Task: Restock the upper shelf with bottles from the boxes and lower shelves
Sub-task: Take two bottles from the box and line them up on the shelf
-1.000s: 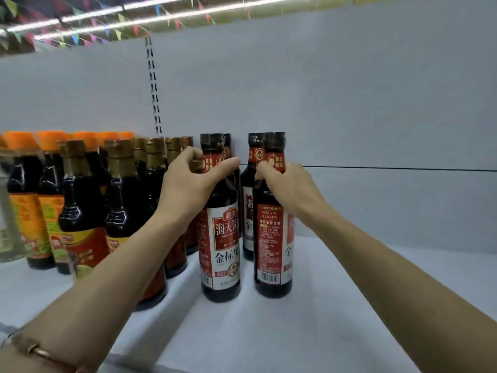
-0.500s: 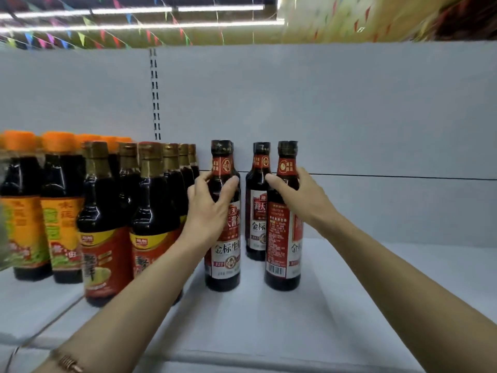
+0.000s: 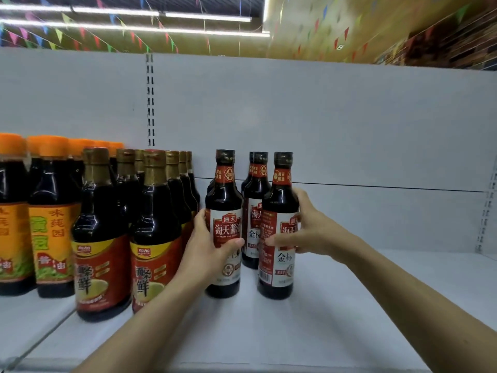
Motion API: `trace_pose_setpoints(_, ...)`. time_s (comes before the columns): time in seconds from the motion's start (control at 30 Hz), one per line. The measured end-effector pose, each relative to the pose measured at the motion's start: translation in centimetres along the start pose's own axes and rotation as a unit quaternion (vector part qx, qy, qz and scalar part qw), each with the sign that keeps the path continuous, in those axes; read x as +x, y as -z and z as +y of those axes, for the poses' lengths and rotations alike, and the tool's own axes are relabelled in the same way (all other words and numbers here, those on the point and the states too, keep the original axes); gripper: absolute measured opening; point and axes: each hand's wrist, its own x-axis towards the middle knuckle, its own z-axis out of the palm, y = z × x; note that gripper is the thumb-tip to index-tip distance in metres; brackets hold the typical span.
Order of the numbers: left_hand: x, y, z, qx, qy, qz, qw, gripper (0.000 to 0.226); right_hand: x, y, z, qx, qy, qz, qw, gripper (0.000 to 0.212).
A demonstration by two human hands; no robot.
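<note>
Bottles with black caps stand upright on the white shelf, at least four in two rows; left hand wraps the front left bottle, right hand wraps the front right bottle; left of these stand gold-capped bottles, then orange-capped bottles, rows too overlapped to count.
</note>
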Motion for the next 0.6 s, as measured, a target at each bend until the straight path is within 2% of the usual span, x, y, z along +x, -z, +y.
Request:
trace_pose_setpoints(0.13, 0.3, -0.4, -0.2, 0.025, 0.0, 0.024, 0.999, 0.075, 0.4, -1.4, -0.3, -0.058, 0.005, 0.052, 0.997, 0.1)
trace_pose_setpoints(0.33, 0.5, -0.4, -0.2, 0.056, -0.003, 0.03, 0.998, 0.076, 0.3, -0.7, -0.6, -0.059, -0.025, 0.003, 0.998, 0.105)
trace_pose_setpoints(0.6, 0.9, -0.3, -1.2, 0.096, -0.039, 0.05, 0.993, 0.074, 0.7, -2.4, -0.2, -0.098, 0.042, 0.081, 0.991, 0.106)
